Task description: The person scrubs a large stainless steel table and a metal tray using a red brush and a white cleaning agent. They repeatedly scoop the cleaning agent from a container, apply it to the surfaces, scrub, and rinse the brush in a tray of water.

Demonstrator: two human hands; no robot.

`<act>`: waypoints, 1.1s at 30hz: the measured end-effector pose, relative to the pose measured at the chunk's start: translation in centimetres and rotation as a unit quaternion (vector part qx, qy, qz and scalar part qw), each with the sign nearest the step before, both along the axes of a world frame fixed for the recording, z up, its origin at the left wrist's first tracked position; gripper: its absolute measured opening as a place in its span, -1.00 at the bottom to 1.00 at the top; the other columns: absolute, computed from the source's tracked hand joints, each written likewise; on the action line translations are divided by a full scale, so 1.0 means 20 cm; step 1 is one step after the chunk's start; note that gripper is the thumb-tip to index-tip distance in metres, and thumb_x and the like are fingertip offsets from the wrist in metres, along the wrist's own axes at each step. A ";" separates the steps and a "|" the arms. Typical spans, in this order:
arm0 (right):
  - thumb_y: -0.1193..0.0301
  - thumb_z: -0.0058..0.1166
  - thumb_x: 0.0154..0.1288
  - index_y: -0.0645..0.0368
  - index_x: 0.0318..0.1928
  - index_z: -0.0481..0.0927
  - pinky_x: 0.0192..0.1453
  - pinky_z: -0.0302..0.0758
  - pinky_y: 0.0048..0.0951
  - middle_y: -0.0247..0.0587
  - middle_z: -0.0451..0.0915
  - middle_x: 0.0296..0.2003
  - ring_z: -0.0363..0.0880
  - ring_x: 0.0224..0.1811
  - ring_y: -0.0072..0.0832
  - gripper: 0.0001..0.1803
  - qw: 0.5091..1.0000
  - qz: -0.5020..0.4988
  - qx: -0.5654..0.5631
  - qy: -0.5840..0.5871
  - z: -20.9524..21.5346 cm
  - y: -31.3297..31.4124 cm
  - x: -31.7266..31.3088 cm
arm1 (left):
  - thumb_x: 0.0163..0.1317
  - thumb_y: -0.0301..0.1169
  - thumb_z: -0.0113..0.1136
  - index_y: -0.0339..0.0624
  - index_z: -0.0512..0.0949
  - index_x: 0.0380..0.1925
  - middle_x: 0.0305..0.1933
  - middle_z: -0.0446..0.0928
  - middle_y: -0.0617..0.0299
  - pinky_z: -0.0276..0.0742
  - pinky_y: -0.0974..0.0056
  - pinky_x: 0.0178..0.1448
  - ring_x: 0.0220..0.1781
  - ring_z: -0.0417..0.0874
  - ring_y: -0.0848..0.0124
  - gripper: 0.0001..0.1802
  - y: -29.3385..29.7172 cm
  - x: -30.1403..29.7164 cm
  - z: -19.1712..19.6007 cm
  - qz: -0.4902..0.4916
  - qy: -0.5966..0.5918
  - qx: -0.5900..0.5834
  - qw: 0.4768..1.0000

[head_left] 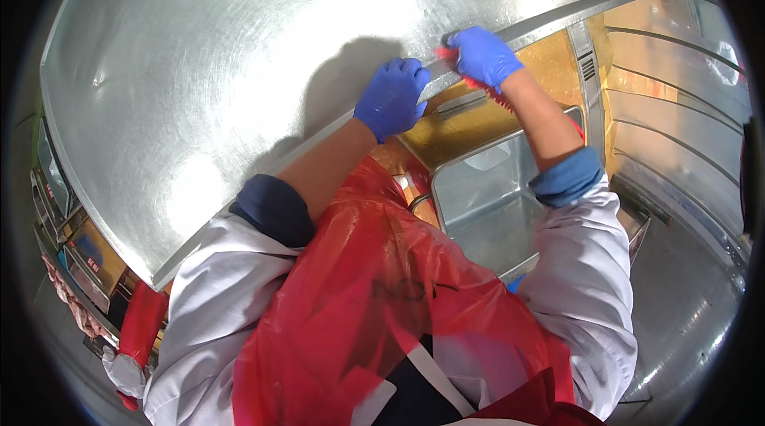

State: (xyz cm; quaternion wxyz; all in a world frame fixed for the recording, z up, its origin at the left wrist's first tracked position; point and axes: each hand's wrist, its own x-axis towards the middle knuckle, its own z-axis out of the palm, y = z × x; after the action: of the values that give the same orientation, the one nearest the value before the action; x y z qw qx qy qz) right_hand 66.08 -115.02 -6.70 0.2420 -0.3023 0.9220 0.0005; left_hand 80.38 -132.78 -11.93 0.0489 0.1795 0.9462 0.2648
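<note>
My left hand (393, 98), in a blue glove, is closed at the raised rim of a bare steel table (199, 51). Whatever its curled fingers hold, if anything, is hidden. Farther along that rim, my right hand (482, 57), gloved in blue too, is wrapped around a red thing (488, 92) with a ridged, toothed-looking edge. Part of the red shows left of the fingers and more below the palm; its kind cannot be made out. The two hands are a short distance apart. My left hand's shadow falls on the steel.
Below the rim on the right stands a deep steel bin (486, 195) beside yellowish panels (550, 67). Curved metal bars (669, 99) run along the far right. At the lower left, a red sleeve and a white-gloved hand (123, 370) of another person show near pinkish pieces (72, 298).
</note>
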 end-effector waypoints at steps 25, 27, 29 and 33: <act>0.24 -0.07 0.34 0.13 -0.21 0.69 -0.11 0.55 -0.24 -0.04 0.66 -0.31 0.63 -0.27 -0.25 -0.69 0.961 -0.261 0.086 -0.035 0.14 0.14 -0.11 | 0.04 -0.17 0.27 -0.29 0.39 -0.04 -0.05 0.43 -0.05 0.37 0.03 0.10 0.00 0.45 0.04 -0.44 0.00 0.06 0.08 0.006 0.073 0.153 0.986; 0.21 -0.07 0.33 0.16 -0.12 0.62 0.04 0.51 -0.09 0.02 0.64 -0.28 0.62 -0.18 -0.08 -0.67 0.963 -0.267 -0.044 0.016 0.02 -0.02 0.11 | 0.03 -0.17 0.29 -0.30 0.38 -0.05 -0.04 0.42 -0.07 0.38 0.03 0.09 0.00 0.45 0.01 -0.44 0.02 0.14 0.12 0.031 0.024 0.182 0.983; 0.23 0.04 0.25 0.21 -0.17 0.54 -0.05 0.51 -0.12 0.05 0.60 -0.20 0.60 -0.17 -0.07 -0.70 0.897 -0.357 -0.247 0.086 -0.21 -0.15 0.31 | 0.08 -0.26 0.32 -0.32 0.28 0.09 0.02 0.41 -0.09 0.40 0.10 0.11 0.04 0.48 0.06 -0.35 0.07 0.26 0.18 0.019 -0.128 0.282 0.951; 0.32 0.20 0.15 0.27 -0.25 0.50 -0.15 0.53 -0.24 0.07 0.58 -0.35 0.60 -0.26 -0.15 -0.71 0.652 -0.571 -0.474 0.156 -0.13 -0.29 0.48 | 0.16 -0.41 0.27 -0.33 0.10 0.24 0.07 0.40 -0.05 0.40 0.14 0.13 0.10 0.49 0.14 -0.27 0.04 0.32 0.12 0.097 -0.114 0.222 0.964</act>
State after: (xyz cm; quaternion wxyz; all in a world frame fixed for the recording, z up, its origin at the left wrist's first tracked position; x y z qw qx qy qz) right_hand 75.59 -120.90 -9.20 -0.1294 0.2148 0.8118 -0.5273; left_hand 86.78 -131.93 -9.52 0.0892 0.0622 0.8647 0.4903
